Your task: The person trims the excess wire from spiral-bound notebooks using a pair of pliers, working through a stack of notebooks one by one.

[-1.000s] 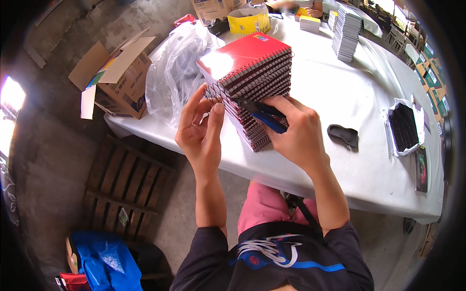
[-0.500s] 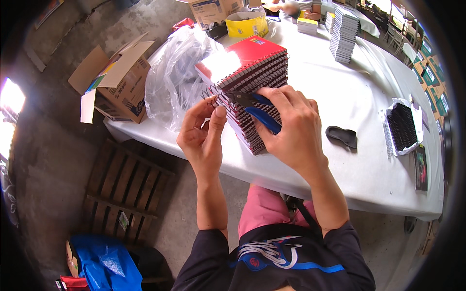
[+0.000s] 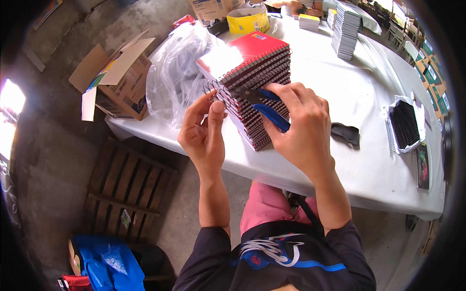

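A tall stack of spiral-bound notebooks [image 3: 264, 47] with a red cover on top stands near the table's front edge, its coil bindings turned toward me. At the stack's left corner a loose length of wire coil [image 3: 210, 88] sticks out past the pages. My left hand [image 3: 203, 133] is closed there, thumb and forefinger pinching the coil's end. Blue-handled cutting pliers [image 3: 273, 116] rest in my right hand [image 3: 305, 126], their handles spread apart. The dark jaws lie in front of the bindings, to the right of the pinched coil; whether they touch wire I cannot tell.
White-covered table [image 3: 310, 167] holds a clear plastic bag [image 3: 177, 72], a yellow container [image 3: 248, 22], a dark curved object [image 3: 345, 134], a pack of black coils [image 3: 404, 127] and a tall notebook stack [image 3: 345, 34]. An open carton [image 3: 124, 87] stands left; a wooden pallet [image 3: 127, 186] lies below.
My right hand has shifted slightly right with the pliers, bringing their jaws a little away from the coil's end. My left hand keeps its pinch, almost in the same place.
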Available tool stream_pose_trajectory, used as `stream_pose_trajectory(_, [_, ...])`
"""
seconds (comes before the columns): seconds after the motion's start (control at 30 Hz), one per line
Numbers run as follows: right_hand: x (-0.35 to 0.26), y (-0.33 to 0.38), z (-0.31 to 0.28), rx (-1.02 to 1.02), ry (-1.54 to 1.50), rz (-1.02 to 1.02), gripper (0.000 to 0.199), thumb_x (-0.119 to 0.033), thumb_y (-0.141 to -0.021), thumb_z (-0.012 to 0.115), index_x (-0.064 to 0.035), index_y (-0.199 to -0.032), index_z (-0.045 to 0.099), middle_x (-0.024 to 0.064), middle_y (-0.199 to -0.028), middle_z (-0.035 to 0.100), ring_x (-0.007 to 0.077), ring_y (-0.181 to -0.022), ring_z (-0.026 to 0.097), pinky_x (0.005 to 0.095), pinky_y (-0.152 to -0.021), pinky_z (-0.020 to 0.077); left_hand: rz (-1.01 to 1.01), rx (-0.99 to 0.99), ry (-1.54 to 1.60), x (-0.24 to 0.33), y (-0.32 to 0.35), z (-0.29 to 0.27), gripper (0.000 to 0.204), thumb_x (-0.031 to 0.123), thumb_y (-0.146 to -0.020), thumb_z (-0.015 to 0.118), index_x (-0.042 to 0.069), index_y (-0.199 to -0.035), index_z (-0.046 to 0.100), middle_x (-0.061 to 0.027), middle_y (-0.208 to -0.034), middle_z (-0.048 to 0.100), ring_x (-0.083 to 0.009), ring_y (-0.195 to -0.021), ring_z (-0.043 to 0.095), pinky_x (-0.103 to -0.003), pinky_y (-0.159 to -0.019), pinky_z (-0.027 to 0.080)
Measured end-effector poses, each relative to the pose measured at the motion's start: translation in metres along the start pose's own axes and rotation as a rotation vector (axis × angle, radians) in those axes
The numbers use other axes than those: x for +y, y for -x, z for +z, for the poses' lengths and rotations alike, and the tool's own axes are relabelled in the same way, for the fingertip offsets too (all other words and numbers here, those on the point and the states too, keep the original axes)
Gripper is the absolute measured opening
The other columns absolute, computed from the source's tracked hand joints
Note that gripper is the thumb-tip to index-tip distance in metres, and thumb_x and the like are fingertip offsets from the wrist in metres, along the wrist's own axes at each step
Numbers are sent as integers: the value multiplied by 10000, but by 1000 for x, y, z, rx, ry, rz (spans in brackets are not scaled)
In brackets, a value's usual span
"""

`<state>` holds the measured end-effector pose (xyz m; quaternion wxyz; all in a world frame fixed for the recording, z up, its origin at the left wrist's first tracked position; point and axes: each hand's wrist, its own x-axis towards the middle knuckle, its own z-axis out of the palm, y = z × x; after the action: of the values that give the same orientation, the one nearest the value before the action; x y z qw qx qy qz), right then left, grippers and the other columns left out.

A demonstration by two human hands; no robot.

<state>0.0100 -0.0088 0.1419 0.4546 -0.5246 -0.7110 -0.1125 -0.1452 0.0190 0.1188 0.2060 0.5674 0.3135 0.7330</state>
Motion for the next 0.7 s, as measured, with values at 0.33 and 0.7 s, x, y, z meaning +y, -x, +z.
stream_pose_trajectory(0.33, [-3, -4, 7, -19, -78, -13, 379, -222, -697, 732, -69, -1026, 625, 90, -898, 620, 248, -809, 617, 383, -721, 450, 23, -41, -14, -2, -1, -4, 254, 130, -879, 621, -34, -1073, 613, -70, -883, 639, -93, -775, 589, -232, -669, 503])
stream_pose_trajectory(0.7, [14, -4, 9, -107, -268, 47, 366, -165, -687, 721, -99, -1033, 620, 92, -885, 626, 275, -813, 625, 394, -760, 470, -311, 30, 677, -12, 15, -8, 291, 216, -931, 541, -52, -1036, 586, -74, -884, 607, -112, -862, 576, -224, -689, 494])
